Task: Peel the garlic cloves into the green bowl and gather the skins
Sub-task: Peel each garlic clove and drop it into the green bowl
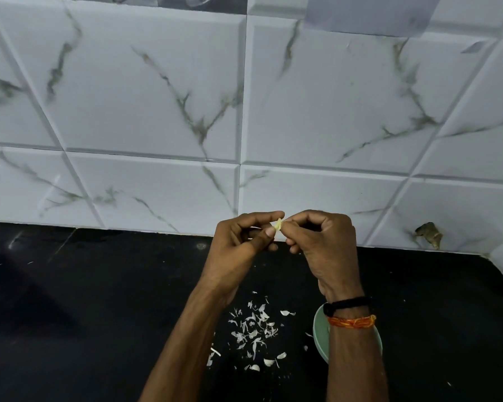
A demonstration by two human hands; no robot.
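Observation:
A small pale yellow garlic clove is held up in front of the tiled wall, above the black counter. My left hand pinches it between thumb and forefinger. My right hand pinches the clove's right side with curled fingertips. The green bowl sits on the counter lower right, mostly hidden under my right forearm; its contents do not show. White garlic skins lie scattered on the counter between my forearms.
The black counter runs left and right of my arms. A white marble-look tiled wall rises directly behind my hands, with a chipped hole low on the right. The wall turns a corner at far right.

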